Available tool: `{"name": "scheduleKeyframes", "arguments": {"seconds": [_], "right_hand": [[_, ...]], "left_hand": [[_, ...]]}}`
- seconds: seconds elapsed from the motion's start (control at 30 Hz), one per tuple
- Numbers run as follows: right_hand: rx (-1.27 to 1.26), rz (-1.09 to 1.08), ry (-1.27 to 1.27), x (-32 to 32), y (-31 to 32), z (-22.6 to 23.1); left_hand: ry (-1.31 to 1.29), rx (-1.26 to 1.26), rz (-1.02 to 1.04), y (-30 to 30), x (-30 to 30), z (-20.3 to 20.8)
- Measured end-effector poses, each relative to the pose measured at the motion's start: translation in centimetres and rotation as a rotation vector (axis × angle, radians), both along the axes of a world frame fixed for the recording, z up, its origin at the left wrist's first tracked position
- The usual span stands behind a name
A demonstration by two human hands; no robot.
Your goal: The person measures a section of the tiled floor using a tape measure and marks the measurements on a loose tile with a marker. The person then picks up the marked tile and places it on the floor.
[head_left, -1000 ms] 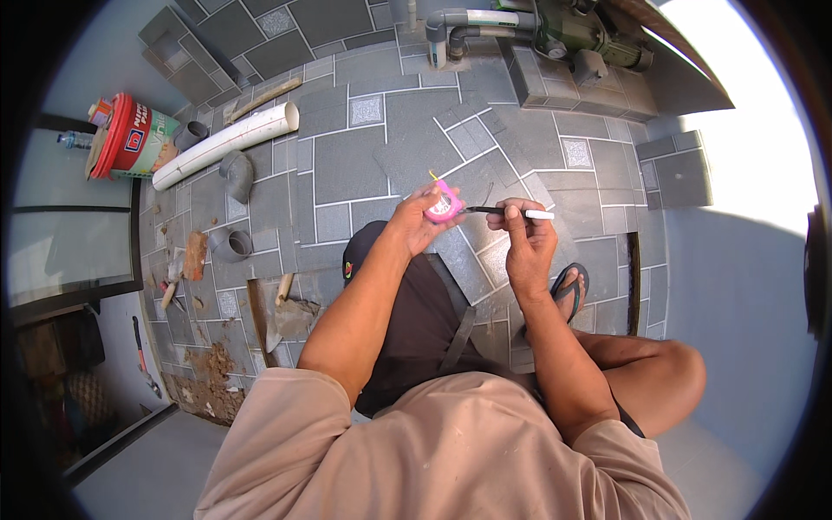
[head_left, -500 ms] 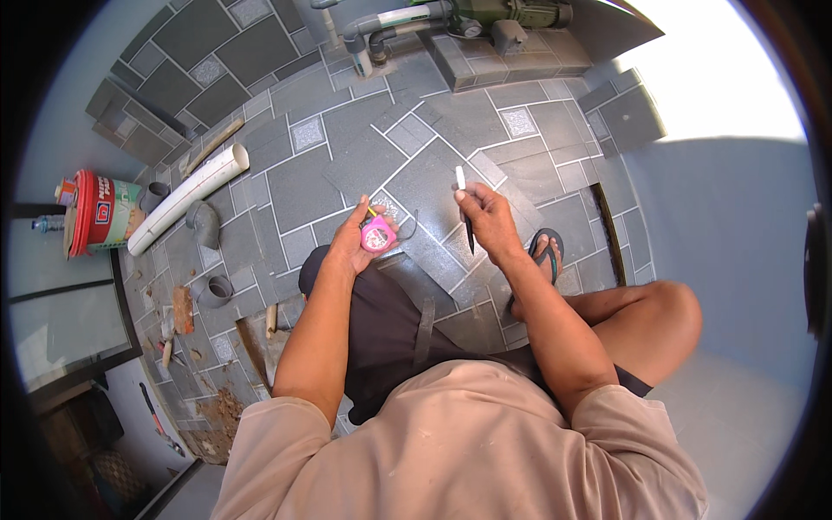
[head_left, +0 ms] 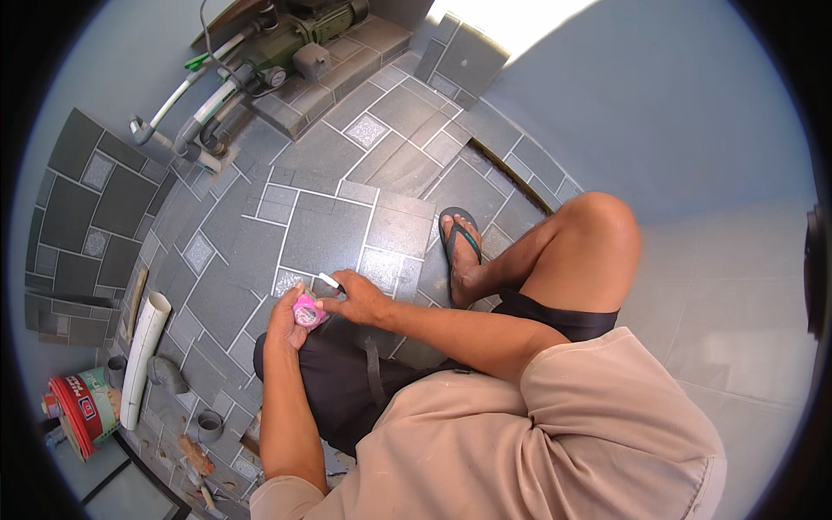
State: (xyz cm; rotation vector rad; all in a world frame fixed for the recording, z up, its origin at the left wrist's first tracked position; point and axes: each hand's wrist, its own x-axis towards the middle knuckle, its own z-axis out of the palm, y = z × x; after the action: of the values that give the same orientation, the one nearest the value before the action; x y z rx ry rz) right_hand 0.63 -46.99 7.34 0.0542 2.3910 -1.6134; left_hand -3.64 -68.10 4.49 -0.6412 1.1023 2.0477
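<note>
A pink tape measure (head_left: 306,314) lies in the fingers of my left hand (head_left: 284,322), above my dark-clad thigh. My right hand (head_left: 362,302) has come up beside it, its thumb at the casing's right edge. Between the right fingers sits a slim black-and-white pen (head_left: 329,281), white end pointing up and left; most of its dark part is hidden by the hand. Just beyond both hands, loose grey patterned tiles (head_left: 325,232) lie on the tiled floor.
A green water pump (head_left: 303,48) with pipes stands on a tiled ledge at the far left. Along the left are a white pipe (head_left: 146,360), grey elbow fittings (head_left: 167,374) and a red-and-green bucket (head_left: 87,414). A narrow floor slot (head_left: 511,176) runs near the right wall.
My right hand has moved left with the pen and met the tape measure. The view has turned, shifting the pump leftward and the bucket lower.
</note>
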Motion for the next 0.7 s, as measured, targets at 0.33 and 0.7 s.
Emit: {"name": "scheduleKeyframes", "arguments": {"seconds": [0.33,0.7], "right_hand": [[-0.2,-0.269,-0.292,-1.3,1.2,-2.9],[-0.52,-1.171,-0.412,-9.9,12.5,-6.2]], "left_hand": [[0.032,-0.155,-0.143,3.7,-0.1,3.0],[-0.036,-0.354,0.132,0.5,-0.1,-0.4]]}}
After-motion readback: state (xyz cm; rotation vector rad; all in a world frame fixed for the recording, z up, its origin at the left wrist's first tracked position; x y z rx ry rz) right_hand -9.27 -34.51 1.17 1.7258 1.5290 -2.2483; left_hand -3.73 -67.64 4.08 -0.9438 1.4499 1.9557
